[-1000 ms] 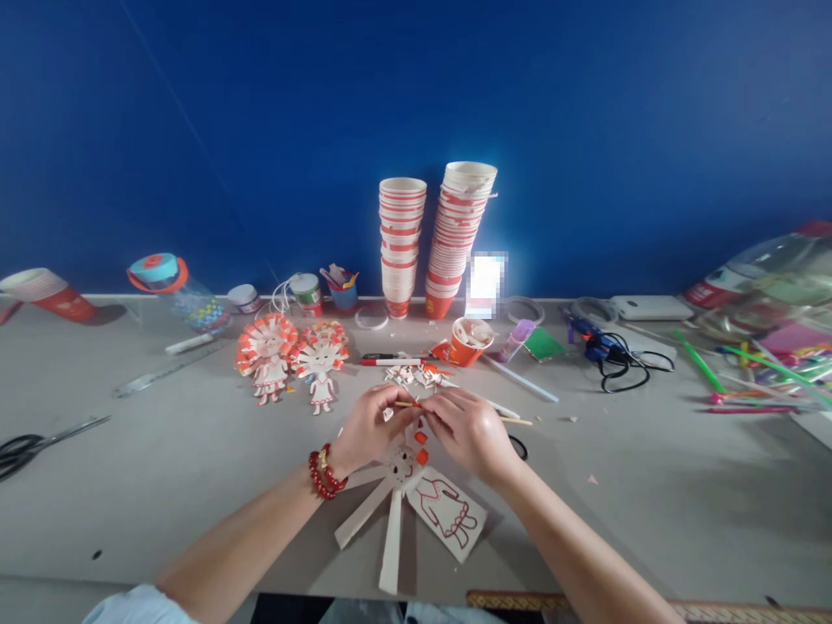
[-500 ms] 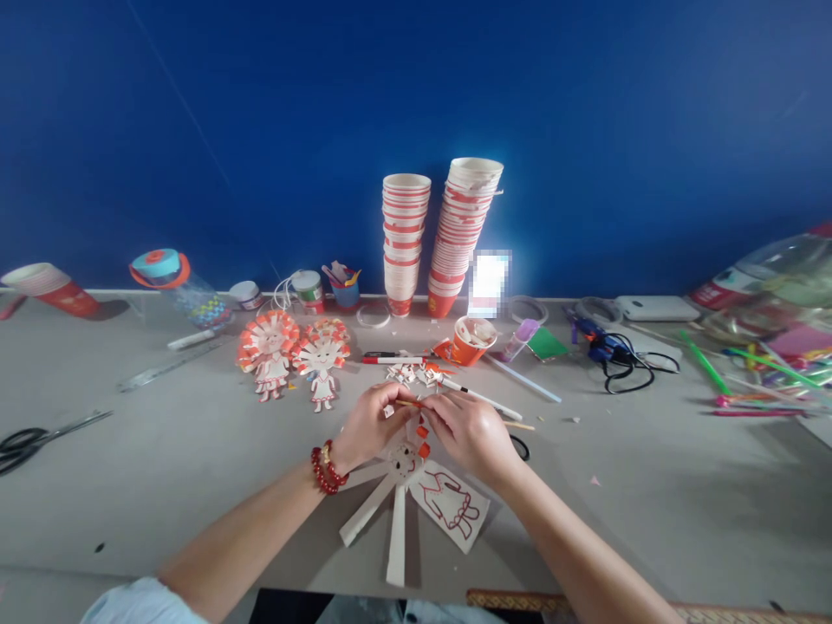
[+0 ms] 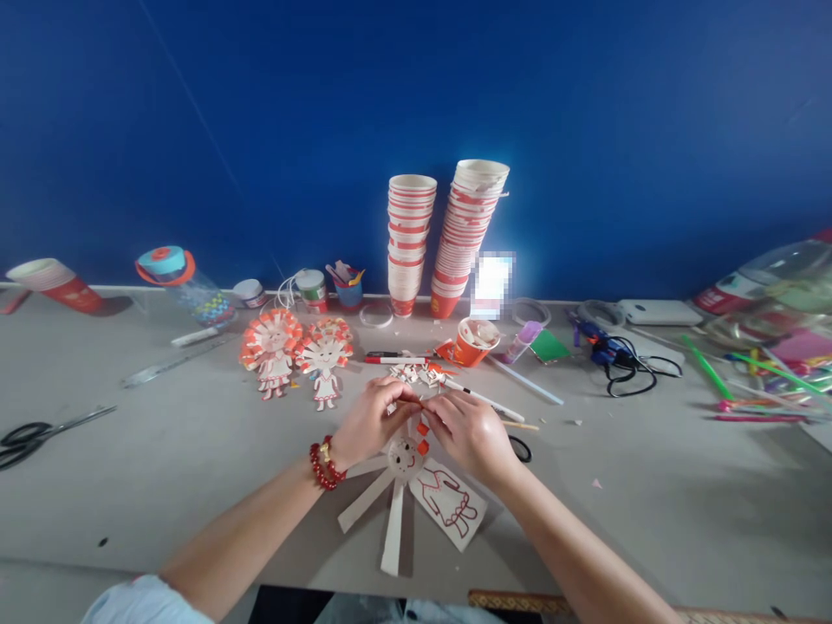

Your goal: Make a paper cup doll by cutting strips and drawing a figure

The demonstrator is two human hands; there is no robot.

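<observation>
A paper cup cut into splayed strips (image 3: 391, 537) lies face-up before me, with a face drawn on its round base (image 3: 404, 459). One wide panel (image 3: 450, 503) carries a dress outline in dark red. My left hand (image 3: 372, 423), with red beads at the wrist, pinches the orange end of a paper strip (image 3: 417, 401). From the other side my right hand (image 3: 473, 433) pinches the same end, fingertips nearly meeting. Small folded orange tips (image 3: 422, 447) show below the fingers; the hands hide the upper strips.
Two finished paper dolls (image 3: 269, 342) lie left of centre. Paper scraps (image 3: 416, 373), pens (image 3: 396, 359) and an orange cup (image 3: 477, 347) sit beyond my hands. Tall cup stacks (image 3: 412, 243) stand by the blue wall. Scissors (image 3: 39, 438) are far left, a cable (image 3: 627, 368) right.
The whole view has shifted slightly. Both hands stay pinched at the same strip end, their fingers moving only a little; the orange end is less visible between them.
</observation>
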